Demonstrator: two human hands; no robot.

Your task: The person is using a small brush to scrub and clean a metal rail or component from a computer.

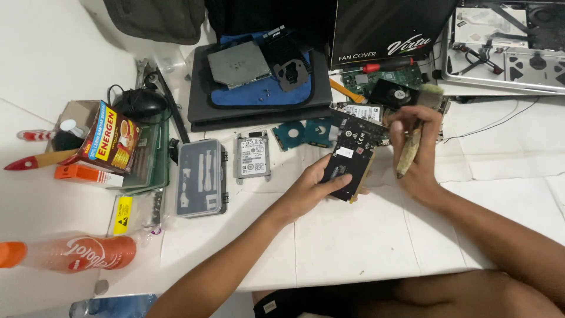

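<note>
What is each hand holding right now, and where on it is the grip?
Left hand holds the black circuit board by its lower end, tilted up off the table. Right hand holds a brush around the middle of its wooden handle, bristles upward.

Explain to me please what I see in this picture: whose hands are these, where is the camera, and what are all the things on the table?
There is no machine here. A person wears the camera on the head, so it looks down at that person's own hands. The left hand holds a black circuit board, tilted above the white table. The right hand holds a brush with a worn wooden handle beside the board. Around them lie a silver hard drive, a grey tool case, a closed dark laptop, a red-handled screwdriver and an orange bottle.
</note>
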